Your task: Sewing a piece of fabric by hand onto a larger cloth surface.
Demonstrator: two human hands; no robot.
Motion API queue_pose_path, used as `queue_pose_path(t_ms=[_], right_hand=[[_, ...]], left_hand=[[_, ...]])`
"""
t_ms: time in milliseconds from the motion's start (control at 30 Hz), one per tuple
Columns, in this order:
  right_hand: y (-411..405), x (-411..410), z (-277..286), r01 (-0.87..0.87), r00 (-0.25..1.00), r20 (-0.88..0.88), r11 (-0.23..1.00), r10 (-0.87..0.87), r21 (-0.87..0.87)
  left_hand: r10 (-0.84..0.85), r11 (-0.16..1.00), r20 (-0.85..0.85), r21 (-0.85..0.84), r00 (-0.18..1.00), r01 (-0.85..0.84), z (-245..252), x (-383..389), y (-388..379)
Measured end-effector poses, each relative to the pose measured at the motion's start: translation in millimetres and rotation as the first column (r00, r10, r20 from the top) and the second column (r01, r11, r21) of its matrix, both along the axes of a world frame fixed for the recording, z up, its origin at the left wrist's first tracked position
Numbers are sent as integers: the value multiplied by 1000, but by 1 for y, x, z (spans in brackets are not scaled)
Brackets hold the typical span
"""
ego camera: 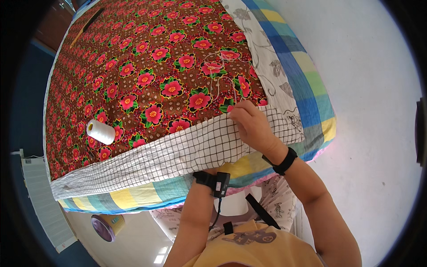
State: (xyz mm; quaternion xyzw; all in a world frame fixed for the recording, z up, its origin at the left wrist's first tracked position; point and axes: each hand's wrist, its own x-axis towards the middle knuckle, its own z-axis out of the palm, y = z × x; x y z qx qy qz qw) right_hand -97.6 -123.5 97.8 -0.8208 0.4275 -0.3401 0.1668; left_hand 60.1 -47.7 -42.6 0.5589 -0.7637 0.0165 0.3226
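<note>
A red and brown floral fabric point(146, 80) covers most of the bed, with a white checked cloth point(166, 150) lying along its near edge. At the seam between the two, my right hand point(248, 121) has its fingers curled and pinched near white thread point(218, 76), which loops loosely over the flowers beyond; whether a needle is between the fingertips cannot be seen. My left forearm reaches under the checked cloth, and that hand is hidden beneath it. A cone of white thread point(101, 131) lies on its side on the floral fabric at the left.
A long wooden ruler or stick point(86, 27) rests on the fabric at the far left. Blue, green and yellow checked bedding point(310, 76) borders the bed. A lined waste bin point(108, 227) stands on the floor at lower left, near a white radiator-like panel point(48, 200). A cable runs from my left wrist device point(221, 184).
</note>
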Motion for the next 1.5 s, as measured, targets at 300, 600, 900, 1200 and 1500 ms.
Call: queue_pose_path(t_ms=[300,600,900,1200,1500], right_hand=[[13,-15,48,-76,526,779,893,-341,443],[2,-74,107,95,409,882,972,-234,214],[-14,-12,0,-35,949,299,912,-98,410],[-18,-10,-13,12,973,210,925,-99,381],[-20,-9,-14,-45,939,319,879,-124,474]], left_hand=[[8,1000,-8,-10,1000,-8,-1,-4,4],[40,998,-20,-46,999,-41,4,-2,12],[38,994,-27,-96,999,-41,11,-7,11],[49,993,-19,-102,999,-51,-4,-6,12],[36,998,-43,-54,998,-39,-19,-3,12]])
